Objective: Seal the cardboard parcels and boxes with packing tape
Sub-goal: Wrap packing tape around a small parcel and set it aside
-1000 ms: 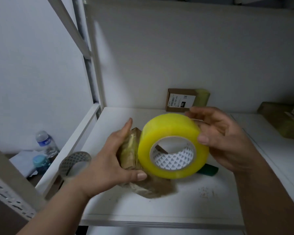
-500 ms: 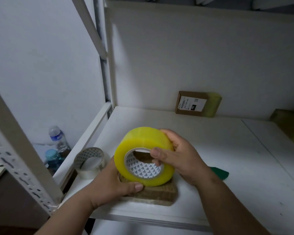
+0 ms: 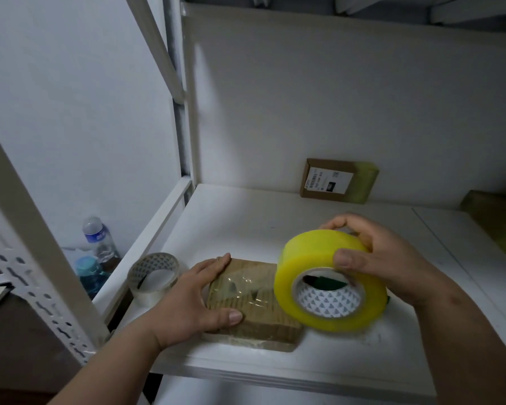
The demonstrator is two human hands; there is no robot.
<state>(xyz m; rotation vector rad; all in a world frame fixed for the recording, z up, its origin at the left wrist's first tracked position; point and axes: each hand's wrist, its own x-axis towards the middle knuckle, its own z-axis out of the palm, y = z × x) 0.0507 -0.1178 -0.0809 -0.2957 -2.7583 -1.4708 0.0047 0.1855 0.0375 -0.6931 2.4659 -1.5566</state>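
A small flat cardboard parcel (image 3: 254, 305), partly covered in glossy tape, lies on the white shelf (image 3: 246, 217) near its front edge. My left hand (image 3: 193, 302) rests on the parcel's left side, fingers along its far edge and thumb on top. My right hand (image 3: 374, 258) grips a big roll of yellow packing tape (image 3: 313, 258), held on edge just above the parcel's right end, its patterned core facing me. A strip of tape seems to run from the roll onto the parcel top.
A nearly used clear tape roll (image 3: 154, 277) stands at the shelf's left edge. A labelled box (image 3: 338, 180) leans on the back wall, and another parcel (image 3: 500, 223) sits far right. Two water bottles (image 3: 98, 244) stand lower left beyond the shelf post (image 3: 38, 273). A green object (image 3: 329, 283) shows through the roll's core.
The roll has moved right and up off the parcel, carried by my right hand. My left hand shifted from under the roll onto the parcel's left side. The view moved closer.
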